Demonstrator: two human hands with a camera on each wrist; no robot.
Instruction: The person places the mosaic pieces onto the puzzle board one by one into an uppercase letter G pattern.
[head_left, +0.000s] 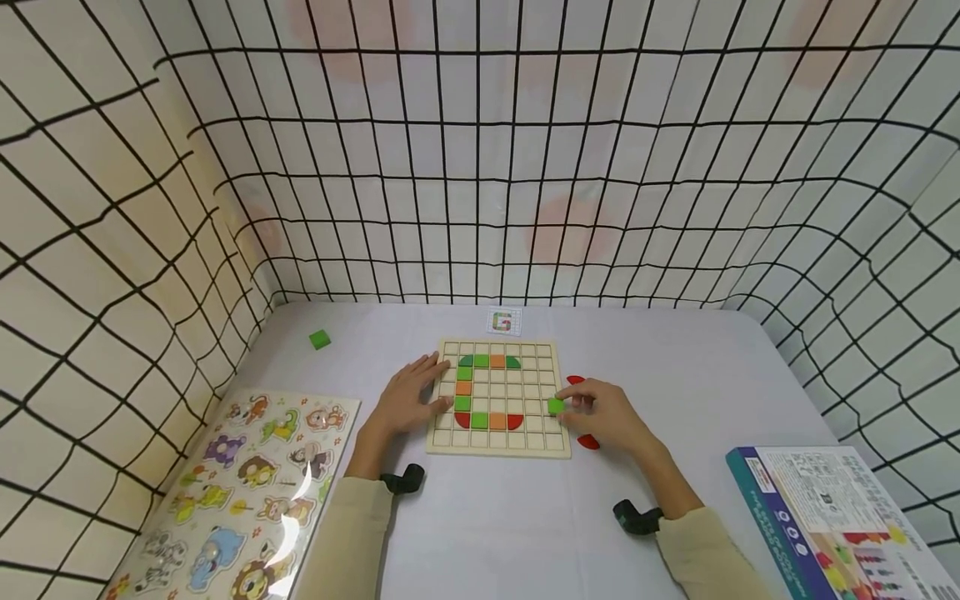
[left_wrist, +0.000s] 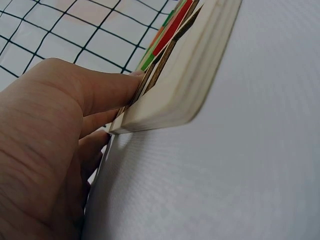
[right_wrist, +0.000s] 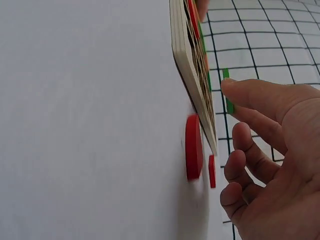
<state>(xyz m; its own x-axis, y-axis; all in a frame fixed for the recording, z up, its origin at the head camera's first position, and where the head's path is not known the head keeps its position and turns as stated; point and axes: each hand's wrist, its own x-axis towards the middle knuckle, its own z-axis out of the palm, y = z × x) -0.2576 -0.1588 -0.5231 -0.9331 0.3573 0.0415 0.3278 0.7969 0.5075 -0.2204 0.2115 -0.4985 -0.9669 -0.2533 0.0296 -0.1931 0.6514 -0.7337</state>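
Observation:
A wooden grid board [head_left: 495, 451] lies in the middle of the table. Green, orange and red tiles on it outline a C-like shape. My left hand [head_left: 408, 398] rests at the board's left edge, thumb and fingers extended over the rim. Over the right edge, my right hand [head_left: 606, 414] pinches a green square tile [head_left: 555, 406] between thumb and index finger; the right wrist view shows this tile [right_wrist: 229, 102] held above the board, other fingers loosely curled. Just right of the board are red rounded pieces [head_left: 588, 442], one partly hidden by that hand.
Behind the board lies a small pattern card [head_left: 504, 322]. A loose green tile [head_left: 320, 339] sits at the back left. An animal picture board [head_left: 258, 471] occupies the left side, a printed box [head_left: 825, 500] the right. Black netting [head_left: 480, 179] surrounds the table's back and sides.

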